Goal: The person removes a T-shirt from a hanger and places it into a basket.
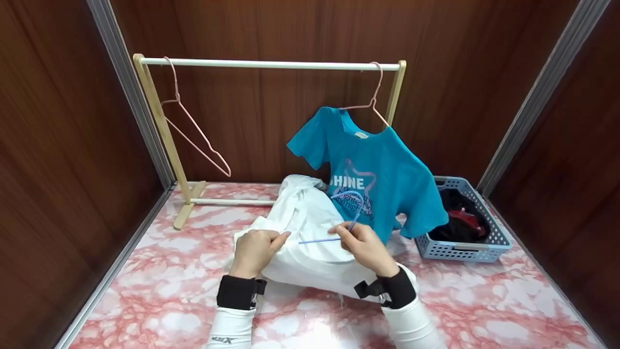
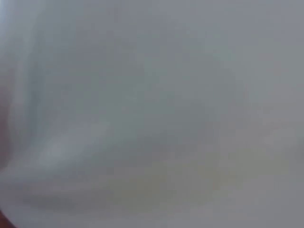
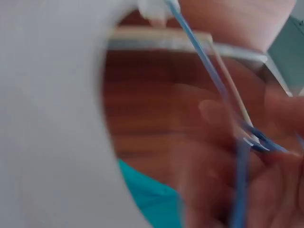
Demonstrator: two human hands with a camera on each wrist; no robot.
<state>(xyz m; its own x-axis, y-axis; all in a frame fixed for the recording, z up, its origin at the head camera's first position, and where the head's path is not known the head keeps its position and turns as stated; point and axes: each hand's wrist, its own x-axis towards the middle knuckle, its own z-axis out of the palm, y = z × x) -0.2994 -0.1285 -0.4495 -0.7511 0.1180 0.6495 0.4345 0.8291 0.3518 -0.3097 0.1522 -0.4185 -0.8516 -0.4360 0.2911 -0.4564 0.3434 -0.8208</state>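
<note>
My left hand [image 1: 256, 249] grips the edge of a white garment [image 1: 310, 218], its fingers curled into the cloth. That garment is bunched in front of me, its exact kind unclear; its pale cloth [image 2: 152, 104] fills the left wrist view, blurred. In my right hand [image 1: 364, 246] is a blue clothes hanger [image 1: 317, 241], pinched near its neck, with the hook pointing up and away. One hanger arm reaches left over the white cloth; the other is hidden. The right wrist view shows the hanger [image 3: 204, 57] crossing my blurred fingers [image 3: 209, 175].
A clothes rack [image 1: 271, 64] stands at the back. On it hang a bare pink hanger [image 1: 196, 126] at left and a blue T-shirt [image 1: 382, 169] on another pink hanger [image 1: 375, 87] at right. Beyond the shirt, a light-blue basket [image 1: 465, 254] holds dark and red cloth.
</note>
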